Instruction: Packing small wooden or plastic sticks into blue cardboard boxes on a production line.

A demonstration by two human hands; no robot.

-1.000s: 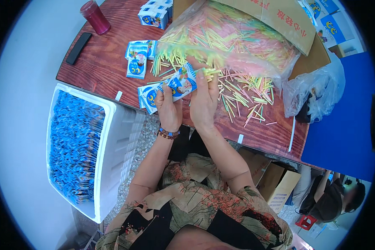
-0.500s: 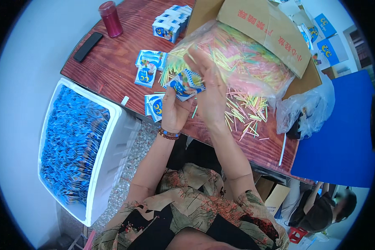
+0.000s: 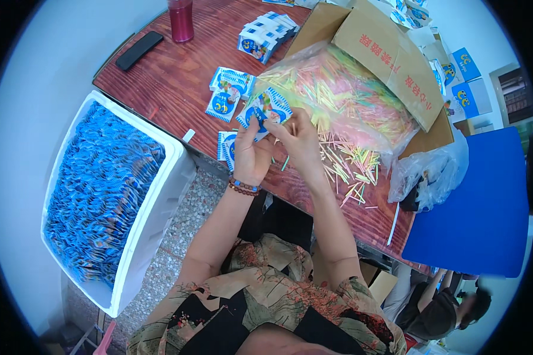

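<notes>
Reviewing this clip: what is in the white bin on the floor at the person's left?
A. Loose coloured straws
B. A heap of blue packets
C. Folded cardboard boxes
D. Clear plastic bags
B: the white bin is filled nearly to its rim with blue packets; the coloured straws lie on the table instead.

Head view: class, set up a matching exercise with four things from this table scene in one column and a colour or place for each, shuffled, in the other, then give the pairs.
Things:
1. bottle
2. phone
3. white bin
4. packet

Descriptions:
A. held up in the left hand, the right hand at it
B. black, flat on the table
C. dark red, upright at the table's far edge
D. on the floor to the left, full of blue packets

Pairs: 1-C, 2-B, 3-D, 4-A
</notes>
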